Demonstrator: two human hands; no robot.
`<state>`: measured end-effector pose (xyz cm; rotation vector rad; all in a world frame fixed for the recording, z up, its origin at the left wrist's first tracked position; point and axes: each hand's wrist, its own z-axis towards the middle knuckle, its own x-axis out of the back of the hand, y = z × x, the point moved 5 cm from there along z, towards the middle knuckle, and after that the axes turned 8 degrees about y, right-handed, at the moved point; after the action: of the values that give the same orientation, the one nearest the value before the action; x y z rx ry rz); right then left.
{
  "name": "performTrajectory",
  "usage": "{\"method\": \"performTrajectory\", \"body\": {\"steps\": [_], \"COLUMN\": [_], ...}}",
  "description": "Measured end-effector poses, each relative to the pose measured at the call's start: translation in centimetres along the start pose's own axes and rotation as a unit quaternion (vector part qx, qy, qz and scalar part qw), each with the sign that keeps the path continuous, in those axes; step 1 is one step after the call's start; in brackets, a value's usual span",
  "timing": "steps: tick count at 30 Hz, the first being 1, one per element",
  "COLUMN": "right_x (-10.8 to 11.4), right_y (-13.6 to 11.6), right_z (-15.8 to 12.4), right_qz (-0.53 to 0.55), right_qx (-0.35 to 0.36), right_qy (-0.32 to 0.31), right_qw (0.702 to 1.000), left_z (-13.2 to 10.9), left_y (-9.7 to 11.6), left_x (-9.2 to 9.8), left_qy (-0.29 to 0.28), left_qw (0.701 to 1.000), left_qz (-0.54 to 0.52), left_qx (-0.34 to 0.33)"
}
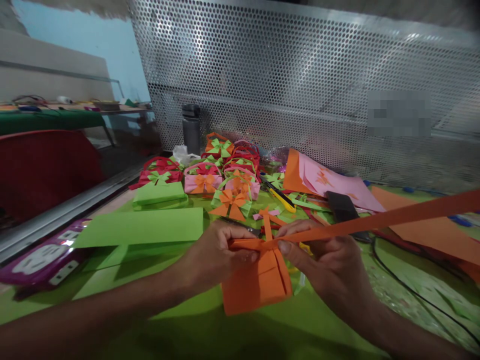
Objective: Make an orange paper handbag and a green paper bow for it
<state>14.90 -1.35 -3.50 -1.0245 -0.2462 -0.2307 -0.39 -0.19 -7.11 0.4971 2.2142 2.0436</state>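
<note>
An orange folded paper bag (255, 287) hangs between my hands, just above the green table surface. My left hand (217, 252) is closed, thumb and fingers pinching the bag's upper edge at the left. A long orange paper strip (378, 224) crosses the bag's top and runs off to the upper right. My right hand (326, 255) is closed on this strip, its thumb pressing near the bag's top right corner. A short upright orange strip stands behind the crossing. Just beyond my hands lie scissors (257, 231), partly hidden, and paper scraps.
Several finished small paper bags with bows (204, 181) stand at the back, near a dark bottle (191, 131). Green sheets (150, 227) and a purple power strip (48, 257) lie left. A yellow-black cutter (279, 195), dark phone-like object (343, 210), pink sheets (330, 180) and black cable (408, 290) lie right.
</note>
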Motion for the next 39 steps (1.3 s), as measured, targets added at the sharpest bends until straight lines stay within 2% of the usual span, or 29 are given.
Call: {"method": "performTrajectory", "body": {"steps": [14, 20, 39], "right_x": [0.0, 0.01, -0.08], "right_y": [-0.11, -0.15, -0.17], "right_z": [-0.01, -0.2, -0.29], "right_qz": [-0.045, -0.074, -0.062], "right_qx": [0.016, 0.032, 0.042], "right_qy": [0.004, 0.0, -0.028], "right_qw": [0.999, 0.997, 0.997], "left_z": [-0.12, -0.25, -0.32], "left_y": [-0.11, 0.05, 0.3], "left_x": [-0.28, -0.4, -0.36], "left_qy": [0.008, -0.012, 0.002], "left_qw": [1.0, 0.999, 0.998], "left_qz": [0.021, 0.027, 0.051], "left_qx": [-0.005, -0.013, -0.043]}}
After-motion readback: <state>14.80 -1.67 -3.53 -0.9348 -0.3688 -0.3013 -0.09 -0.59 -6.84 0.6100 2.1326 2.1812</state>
